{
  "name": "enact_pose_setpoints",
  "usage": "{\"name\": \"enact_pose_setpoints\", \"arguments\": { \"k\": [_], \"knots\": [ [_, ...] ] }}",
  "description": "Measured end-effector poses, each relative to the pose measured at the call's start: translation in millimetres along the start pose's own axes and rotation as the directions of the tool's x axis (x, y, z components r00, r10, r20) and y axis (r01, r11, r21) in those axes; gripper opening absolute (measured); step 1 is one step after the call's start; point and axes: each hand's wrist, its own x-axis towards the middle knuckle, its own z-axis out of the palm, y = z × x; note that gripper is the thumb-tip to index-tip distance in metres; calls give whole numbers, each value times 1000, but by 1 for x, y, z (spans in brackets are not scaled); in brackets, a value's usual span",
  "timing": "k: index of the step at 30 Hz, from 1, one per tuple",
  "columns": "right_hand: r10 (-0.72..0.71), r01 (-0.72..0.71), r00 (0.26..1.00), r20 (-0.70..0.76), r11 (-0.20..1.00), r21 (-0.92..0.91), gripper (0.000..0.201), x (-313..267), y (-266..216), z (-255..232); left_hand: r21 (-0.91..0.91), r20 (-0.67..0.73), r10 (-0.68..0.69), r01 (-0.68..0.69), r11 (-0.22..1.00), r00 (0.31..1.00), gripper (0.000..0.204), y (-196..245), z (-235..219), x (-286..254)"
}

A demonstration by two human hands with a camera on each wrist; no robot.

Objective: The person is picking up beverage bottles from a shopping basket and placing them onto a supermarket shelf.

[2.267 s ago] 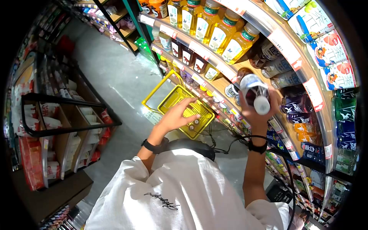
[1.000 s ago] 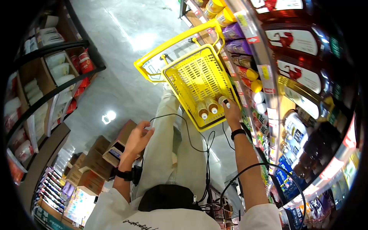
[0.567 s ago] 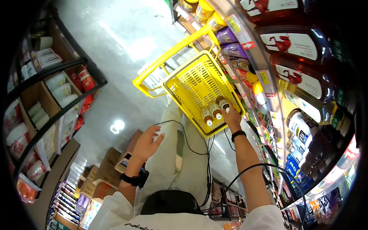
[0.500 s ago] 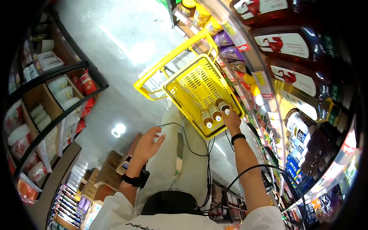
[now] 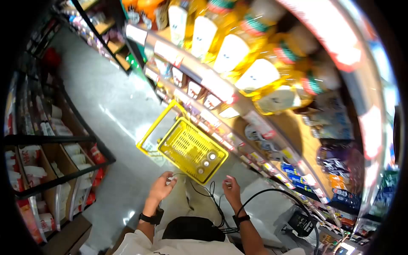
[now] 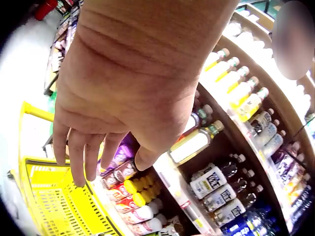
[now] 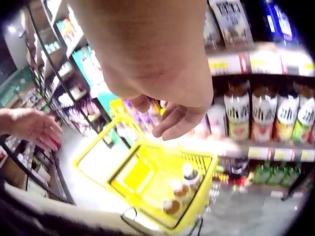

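Note:
A yellow shopping basket (image 5: 176, 158) with a raised handle (image 5: 154, 127) stands on the floor ahead of my legs. Inside it, toward the near right end, three capped bottles (image 7: 177, 187) stand side by side. My right hand (image 5: 231, 191) hangs just off the basket's near right corner, its fingers loosely bent and holding nothing. Left of the basket, my left hand (image 5: 160, 189) is in the air with relaxed, spread fingers. Seen from the left wrist, the left hand (image 6: 123, 93) hangs fingers down, overlapping the basket's rim (image 6: 54, 160).
Drink shelves curve along the right, with yellow bottles (image 5: 231, 51) above and white-labelled dark bottles (image 6: 216, 194) lower. A black-framed shelf unit (image 5: 51, 182) lines the left side. Grey floor (image 5: 114, 102) runs between them. A black cable (image 5: 272, 190) loops by my right arm.
The right hand carried a dark bottle from the shelf into the basket beside two others, then let go and drew back. The head view has since swung up toward the shelves.

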Motion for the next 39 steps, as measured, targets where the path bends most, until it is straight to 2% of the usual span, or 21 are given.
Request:
{"name": "enact_pose_setpoints", "arguments": {
  "k": [2,3,5,7,9,11,13,15,17,18,19,23,25,27,28,29,30,33,35,36,39],
  "knots": [
    [-161,162,985,-65,987,15,40,2,-51,-44,-39,59,74,-72,997,996,47,31,6,-5],
    [-279,282,955,-100,959,10,34,2,-79,-66,-28,45,100,-99,995,994,47,43,10,-5],
    [-451,477,866,-216,874,90,29,-1,-152,-103,13,171,202,-207,978,964,49,59,19,-4],
    [-504,526,848,-167,840,136,38,0,-209,-136,129,173,262,-286,950,949,49,87,16,-11],
    [-560,595,794,-237,795,115,49,-9,-272,-151,159,248,418,-463,872,874,51,112,9,-14],
    [-755,742,588,-291,646,-178,61,-6,-324,-162,167,276,382,-435,885,882,51,139,-7,-22],
    [-786,806,447,-426,561,-189,71,3,-378,-157,269,247,440,-497,825,863,50,152,-23,-21],
    [-746,733,468,-473,627,-263,77,15,-407,-157,331,249,492,-551,766,834,49,156,-44,-15],
    [-626,599,586,-514,762,-246,75,34,-416,-154,293,264,529,-589,753,807,50,162,-75,-13],
    [-665,625,493,-562,719,-302,73,46,-417,-150,273,254,542,-597,755,801,48,166,-91,-16],
    [-779,620,279,-562,593,-514,62,60,-413,-148,282,271,533,-596,752,801,48,156,-102,-14],
    [-444,445,656,-610,881,-163,55,61,-429,-160,177,268,523,-575,798,809,39,126,-157,19],
    [-526,555,633,-568,820,-142,46,52,-433,-160,75,284,481,-519,851,829,40,130,-178,22],
    [-618,617,479,-624,742,-261,39,53,-431,-152,79,315,465,-511,856,828,41,125,-189,34],
    [-598,643,480,-642,738,-206,43,46,-430,-143,84,340,461,-515,853,820,39,128,-194,38],
    [-589,604,544,-598,769,-208,45,34,-430,-139,90,364,458,-520,849,811,38,131,-198,41],
    [-600,634,528,-601,749,-191,45,23,-433,-129,92,381,457,-525,846,803,38,133,-200,45],
    [-628,650,470,-621,722,-238,50,7,-427,-111,45,436,501,-574,817,747,35,143,-196,56],
    [-593,570,552,-587,782,-253,60,-6,-424,-109,70,535,511,-638,767,673,34,149,-189,64],
    [-615,538,529,-585,776,-329,63,-8,-424,-108,-11,571,552,-666,746,608,31,156,-186,64],
    [-731,498,394,-557,679,-539,55,-17,-429,-102,-32,554,627,-739,673,547,29,172,-179,57]
  ]
}}
